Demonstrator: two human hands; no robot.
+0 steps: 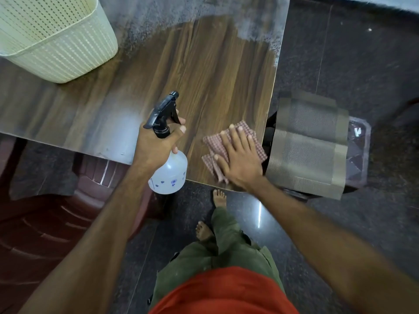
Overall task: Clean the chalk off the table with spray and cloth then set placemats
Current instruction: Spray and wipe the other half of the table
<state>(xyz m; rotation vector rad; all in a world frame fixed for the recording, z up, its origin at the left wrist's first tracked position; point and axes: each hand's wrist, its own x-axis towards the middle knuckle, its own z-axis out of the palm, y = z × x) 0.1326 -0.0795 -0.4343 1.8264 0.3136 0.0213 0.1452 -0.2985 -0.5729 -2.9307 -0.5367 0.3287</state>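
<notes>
Right hand [240,159] fingers spread flat, pressing pink cloth [233,150] on table [204,82] near corner. Left hand [156,143] fingers wrapped round spray bottle [169,164] neck — held over table edge. Chalk [158,17] far side. Placemats [308,141] right, off table. Basket [54,37] left.

Dim, soft-focus, wide-angle warp, floor glare

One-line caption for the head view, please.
Left hand holds the spray bottle while right hand presses the pink cloth on the half-cleaned table, placemats waiting alongside.
</notes>
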